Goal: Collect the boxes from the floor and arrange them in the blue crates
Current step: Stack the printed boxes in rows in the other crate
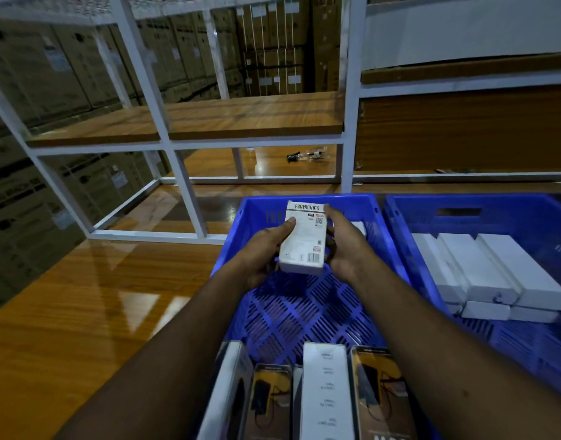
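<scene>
A white printed box is held over the far half of the left blue crate. My left hand grips its left side and my right hand grips its right side. Another white box peeks out behind my right hand at the crate's far wall. Several boxes stand on end at the crate's near edge: white ones and yellow-black ones. The right blue crate holds several white boxes laid flat in rows.
Both crates sit on a glossy wooden floor. A white metal rack with wooden shelves rises just beyond the crates. A small dark object lies on the floor under the rack. Stacked cardboard cartons fill the background.
</scene>
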`<state>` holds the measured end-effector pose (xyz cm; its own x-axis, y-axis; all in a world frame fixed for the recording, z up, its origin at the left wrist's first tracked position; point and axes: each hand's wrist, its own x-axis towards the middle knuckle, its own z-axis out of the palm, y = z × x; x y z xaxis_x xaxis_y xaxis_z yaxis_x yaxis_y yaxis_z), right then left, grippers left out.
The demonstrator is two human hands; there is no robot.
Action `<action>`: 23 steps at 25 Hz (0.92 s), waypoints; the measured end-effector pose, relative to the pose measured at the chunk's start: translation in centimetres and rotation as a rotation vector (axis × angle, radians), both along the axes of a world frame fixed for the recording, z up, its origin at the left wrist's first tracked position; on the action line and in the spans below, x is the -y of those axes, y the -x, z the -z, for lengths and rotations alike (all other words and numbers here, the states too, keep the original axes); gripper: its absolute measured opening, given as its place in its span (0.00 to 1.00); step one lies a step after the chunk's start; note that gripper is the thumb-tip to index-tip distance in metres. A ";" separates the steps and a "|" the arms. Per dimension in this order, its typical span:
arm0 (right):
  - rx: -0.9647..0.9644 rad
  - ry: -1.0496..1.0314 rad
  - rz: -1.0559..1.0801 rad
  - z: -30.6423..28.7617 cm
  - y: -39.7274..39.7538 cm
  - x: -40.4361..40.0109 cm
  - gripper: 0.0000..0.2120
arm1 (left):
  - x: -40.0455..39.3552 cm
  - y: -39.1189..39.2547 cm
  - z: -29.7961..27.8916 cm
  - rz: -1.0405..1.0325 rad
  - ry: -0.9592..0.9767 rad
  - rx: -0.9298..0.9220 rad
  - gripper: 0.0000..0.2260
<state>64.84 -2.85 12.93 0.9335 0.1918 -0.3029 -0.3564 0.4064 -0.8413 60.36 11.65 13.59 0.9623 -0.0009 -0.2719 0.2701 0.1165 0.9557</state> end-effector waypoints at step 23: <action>0.084 0.115 0.031 0.7 0.9 -0.7 0.09 | -0.2 -0.8 1.0 -0.096 -0.298 0.101 0.30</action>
